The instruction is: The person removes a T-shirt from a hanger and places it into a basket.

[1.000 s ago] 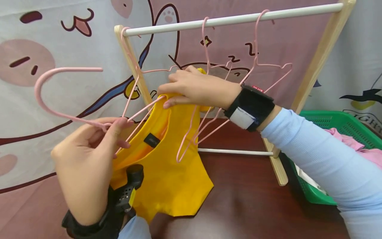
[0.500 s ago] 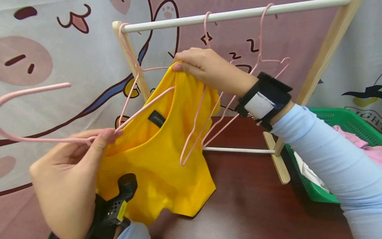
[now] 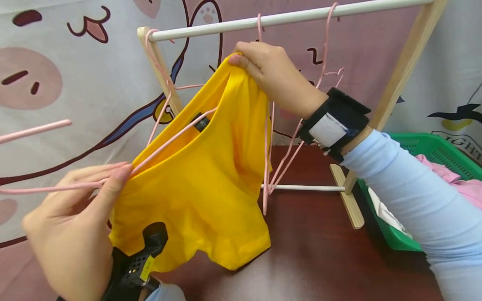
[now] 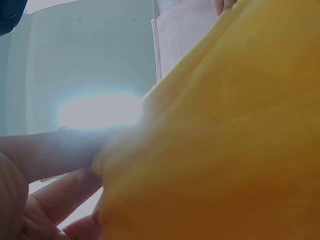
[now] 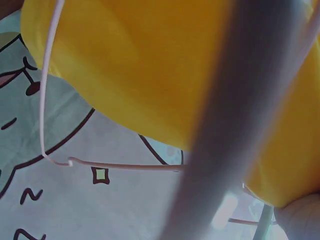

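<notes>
A yellow short garment (image 3: 180, 200) hangs between the two hands, with a dark label (image 3: 201, 122) inside its neckline. My left hand (image 3: 71, 225) pinches a pink hanger (image 3: 173, 141) below its hook, right at the neckline's left end. One hanger arm runs across the neck opening and into the garment; its far end is hidden by cloth. Higher up, my right hand (image 3: 275, 77) pinches the garment's shoulder and stretches it upward. In the left wrist view, fingers (image 4: 55, 152) meet the edge of the yellow cloth (image 4: 215, 140).
A white rail (image 3: 290, 19) on a wooden rack (image 3: 406, 71) stands behind, with several pink hangers (image 3: 326, 46) on it. One hangs close behind the garment. On the right, a green basket (image 3: 412, 144) holds pink cloth (image 3: 444, 173) and white cloth. The tabletop (image 3: 312, 251) is dark brown.
My right hand has moved up from the hanger's arm and lifted the garment's shoulder with it. My left hand has shifted left and down with the hanger, whose hook now partly leaves the view.
</notes>
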`<state>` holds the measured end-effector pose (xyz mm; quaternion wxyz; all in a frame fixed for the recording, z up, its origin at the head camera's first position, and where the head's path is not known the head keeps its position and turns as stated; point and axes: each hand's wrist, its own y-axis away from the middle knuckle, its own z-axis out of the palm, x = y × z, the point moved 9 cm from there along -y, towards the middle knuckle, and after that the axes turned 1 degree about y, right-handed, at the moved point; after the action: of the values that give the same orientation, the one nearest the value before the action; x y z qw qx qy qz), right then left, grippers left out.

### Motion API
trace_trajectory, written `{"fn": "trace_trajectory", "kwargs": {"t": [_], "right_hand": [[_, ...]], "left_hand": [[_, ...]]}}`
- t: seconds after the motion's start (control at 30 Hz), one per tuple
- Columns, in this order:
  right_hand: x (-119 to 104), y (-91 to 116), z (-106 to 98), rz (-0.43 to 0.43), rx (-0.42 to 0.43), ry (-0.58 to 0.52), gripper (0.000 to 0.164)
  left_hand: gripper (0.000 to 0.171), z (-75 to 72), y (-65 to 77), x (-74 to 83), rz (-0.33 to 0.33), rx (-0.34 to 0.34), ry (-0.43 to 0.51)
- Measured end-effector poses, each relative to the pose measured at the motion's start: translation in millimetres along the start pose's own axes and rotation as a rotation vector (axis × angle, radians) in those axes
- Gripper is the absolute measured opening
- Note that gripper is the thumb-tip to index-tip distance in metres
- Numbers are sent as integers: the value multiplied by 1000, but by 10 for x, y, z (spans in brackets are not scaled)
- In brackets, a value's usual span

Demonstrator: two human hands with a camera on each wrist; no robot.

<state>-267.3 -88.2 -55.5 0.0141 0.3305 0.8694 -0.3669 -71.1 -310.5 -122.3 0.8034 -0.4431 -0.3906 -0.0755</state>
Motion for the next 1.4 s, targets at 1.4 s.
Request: {"fn": "trace_trajectory", "kwargs": {"t": [1.4], "right_hand": [[-297,376,921,-4,-569,182,30]], "left_hand": [[29,663,-406,-437,-130,-43,-400]]}}
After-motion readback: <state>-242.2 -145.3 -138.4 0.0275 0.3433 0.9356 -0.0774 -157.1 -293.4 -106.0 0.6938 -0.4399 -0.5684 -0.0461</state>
